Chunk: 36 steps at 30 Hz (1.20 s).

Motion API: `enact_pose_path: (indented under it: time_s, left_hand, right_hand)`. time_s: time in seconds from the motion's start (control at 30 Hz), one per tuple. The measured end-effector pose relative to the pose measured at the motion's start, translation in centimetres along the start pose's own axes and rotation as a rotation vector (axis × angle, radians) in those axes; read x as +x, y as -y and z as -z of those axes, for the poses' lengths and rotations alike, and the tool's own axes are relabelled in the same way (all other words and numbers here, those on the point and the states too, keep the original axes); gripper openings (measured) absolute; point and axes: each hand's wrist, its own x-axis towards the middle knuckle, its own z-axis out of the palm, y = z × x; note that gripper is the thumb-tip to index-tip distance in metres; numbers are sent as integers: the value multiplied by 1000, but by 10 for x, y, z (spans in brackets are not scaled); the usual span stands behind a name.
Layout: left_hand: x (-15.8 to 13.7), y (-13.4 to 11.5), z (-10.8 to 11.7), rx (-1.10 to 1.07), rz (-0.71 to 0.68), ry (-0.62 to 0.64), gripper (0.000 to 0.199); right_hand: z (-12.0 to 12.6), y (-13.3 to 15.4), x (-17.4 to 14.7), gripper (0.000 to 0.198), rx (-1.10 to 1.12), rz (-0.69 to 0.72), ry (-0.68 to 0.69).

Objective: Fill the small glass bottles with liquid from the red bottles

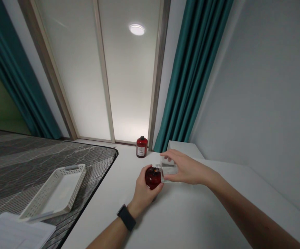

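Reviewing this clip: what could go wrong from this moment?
1. Spill: the right hand holds a clear container close against the top of the dark red bottle; if it holds liquid, which I can't confirm, some could run onto the white table.
2. Slip: the left hand grips the bottle's rounded, glossy body, so it might turn or slide.
3. Knock: another red bottle stands just beyond the hands and could be bumped.

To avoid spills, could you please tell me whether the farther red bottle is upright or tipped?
Upright: the farther red bottle stands on its base, with its black cap uppermost.
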Motion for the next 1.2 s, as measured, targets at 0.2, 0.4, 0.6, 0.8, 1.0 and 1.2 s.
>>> enact_pose_path:
  time_s: [0.2, 0.4, 0.6, 0.8, 1.0, 1.2]
  left_hand:
    - [0, 4, -1, 6, 3, 31, 63]
    - [1, -1, 1, -9, 16, -16, 60]
    - [3, -8, 1, -101, 50, -16, 57]
    - [2, -6, 2, -66, 58, -4, 59]
    - [1, -4, 0, -40, 36, 29, 61]
    - [1, -2, -1, -14, 6, 68, 60]
  right_hand:
    - [-3, -3, -4, 65, 29, -25, -6]
    - [-4, -2, -3, 65, 61, 9, -63]
    - [-25, -10, -11, 69, 198, -8, -244]
    - [-86, -31, -25, 72, 438, -127, -637]
    - [-128, -46, -35, 68, 649, -287, -733]
    - [-133, -48, -43, 65, 706, -375, -773]
